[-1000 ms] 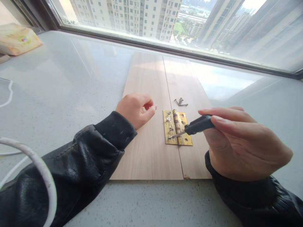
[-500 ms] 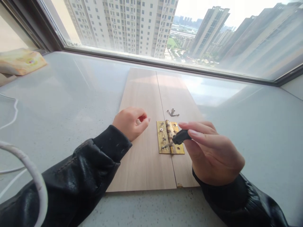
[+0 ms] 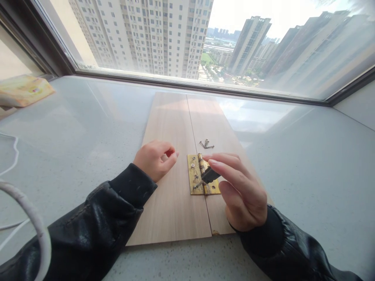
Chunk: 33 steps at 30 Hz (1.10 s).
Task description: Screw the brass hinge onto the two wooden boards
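Observation:
A screwdriver (image 3: 211,175) with a dark handle is held between the thumb and fingers of my right hand (image 3: 244,187). Its tip meets a screw (image 3: 195,187) at the lower left of a worn brass hinge (image 3: 191,171). The hinge lies across the seam of two pale wooden boards (image 3: 166,210); my right fingers cover part of its right leaf. More screws sit in the left leaf, one with a bright cross head (image 3: 192,166). My left hand (image 3: 155,158) rests on the left board beside the hinge, loosely closed, thumb against forefinger, with nothing visible in it.
Several loose screws (image 3: 206,144) lie on the boards just beyond the hinge. White cables (image 3: 38,230) loop at the left. A yellowish soft packet (image 3: 26,90) sits on the pale sill (image 3: 88,117) at the far left, below a large window.
My right hand has turned and shifted left over the hinge, hiding more of its right leaf. The screwdriver tip stays at the lower-left screw. My left hand keeps its pose; the view shifted slightly.

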Each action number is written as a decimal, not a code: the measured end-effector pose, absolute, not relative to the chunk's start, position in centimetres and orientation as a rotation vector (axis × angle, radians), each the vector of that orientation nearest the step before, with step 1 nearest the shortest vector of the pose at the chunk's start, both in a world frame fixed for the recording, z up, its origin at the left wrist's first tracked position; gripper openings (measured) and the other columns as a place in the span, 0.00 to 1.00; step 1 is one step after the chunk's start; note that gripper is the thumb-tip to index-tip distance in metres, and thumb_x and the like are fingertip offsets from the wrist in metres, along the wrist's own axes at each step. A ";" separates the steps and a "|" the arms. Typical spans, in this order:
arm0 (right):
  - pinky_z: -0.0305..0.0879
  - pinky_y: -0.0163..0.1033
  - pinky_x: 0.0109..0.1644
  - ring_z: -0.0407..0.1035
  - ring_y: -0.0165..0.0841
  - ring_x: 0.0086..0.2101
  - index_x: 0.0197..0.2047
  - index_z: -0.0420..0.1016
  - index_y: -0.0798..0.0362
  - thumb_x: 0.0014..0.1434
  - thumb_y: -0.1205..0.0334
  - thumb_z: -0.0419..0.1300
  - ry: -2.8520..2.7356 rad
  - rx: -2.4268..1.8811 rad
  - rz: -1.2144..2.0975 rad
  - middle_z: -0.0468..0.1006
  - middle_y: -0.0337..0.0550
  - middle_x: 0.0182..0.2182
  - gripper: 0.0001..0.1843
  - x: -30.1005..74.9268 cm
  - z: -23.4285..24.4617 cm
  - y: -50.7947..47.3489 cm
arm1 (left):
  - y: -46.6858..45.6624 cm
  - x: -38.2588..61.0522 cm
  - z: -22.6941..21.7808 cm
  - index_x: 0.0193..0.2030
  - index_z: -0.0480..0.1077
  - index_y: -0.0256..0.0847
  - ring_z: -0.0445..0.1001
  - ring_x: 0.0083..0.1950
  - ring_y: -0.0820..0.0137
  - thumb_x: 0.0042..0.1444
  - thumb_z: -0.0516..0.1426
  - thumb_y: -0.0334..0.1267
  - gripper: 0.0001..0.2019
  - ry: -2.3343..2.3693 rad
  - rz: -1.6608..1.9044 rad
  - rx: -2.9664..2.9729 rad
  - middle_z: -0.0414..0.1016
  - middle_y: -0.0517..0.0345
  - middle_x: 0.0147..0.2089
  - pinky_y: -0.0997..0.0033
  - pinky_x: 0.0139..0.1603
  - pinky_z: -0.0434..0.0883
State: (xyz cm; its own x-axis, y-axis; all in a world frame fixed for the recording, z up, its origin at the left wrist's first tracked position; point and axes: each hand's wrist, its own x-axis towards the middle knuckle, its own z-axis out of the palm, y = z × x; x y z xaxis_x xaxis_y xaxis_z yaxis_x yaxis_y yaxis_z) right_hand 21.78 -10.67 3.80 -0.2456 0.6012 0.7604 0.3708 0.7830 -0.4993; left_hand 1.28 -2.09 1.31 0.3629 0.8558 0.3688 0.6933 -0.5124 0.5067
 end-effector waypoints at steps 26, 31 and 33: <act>0.65 0.36 0.25 0.64 0.28 0.26 0.44 0.75 0.53 0.49 0.71 0.69 -1.770 -0.720 0.131 0.72 0.39 0.28 0.17 23.0 4.2 -8.7 | -3.9 1.6 1.0 0.20 0.63 0.41 0.65 0.26 0.69 0.59 0.50 0.44 0.18 1.389 0.774 2.561 0.67 0.57 0.21 0.64 0.32 0.63; 0.72 0.42 0.34 0.72 0.34 0.35 0.48 0.75 0.56 0.54 0.74 0.61 -1.813 -0.681 0.147 0.77 0.49 0.37 0.17 22.6 4.5 -9.4 | -13.1 0.9 3.3 0.22 0.73 0.50 0.72 0.31 0.60 0.55 0.52 0.50 0.16 1.069 0.320 2.008 0.72 0.48 0.27 0.61 0.24 0.62; 0.72 0.43 0.36 0.72 0.34 0.37 0.48 0.75 0.56 0.55 0.78 0.56 -1.828 -0.671 0.165 0.77 0.49 0.38 0.19 22.4 4.7 -9.7 | -17.3 -0.5 3.7 0.27 0.77 0.56 0.74 0.33 0.62 0.49 0.59 0.49 0.07 0.882 0.200 1.910 0.77 0.54 0.35 0.66 0.20 0.62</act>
State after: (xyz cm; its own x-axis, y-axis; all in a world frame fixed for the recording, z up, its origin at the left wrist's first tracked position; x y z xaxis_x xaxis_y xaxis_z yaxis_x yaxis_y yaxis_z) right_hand 22.39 -9.72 4.69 -0.2117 0.5193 0.8279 0.3628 0.8284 -0.4268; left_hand -0.52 -17.28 3.72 0.7224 0.6529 -0.2279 0.4907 -0.2518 0.8341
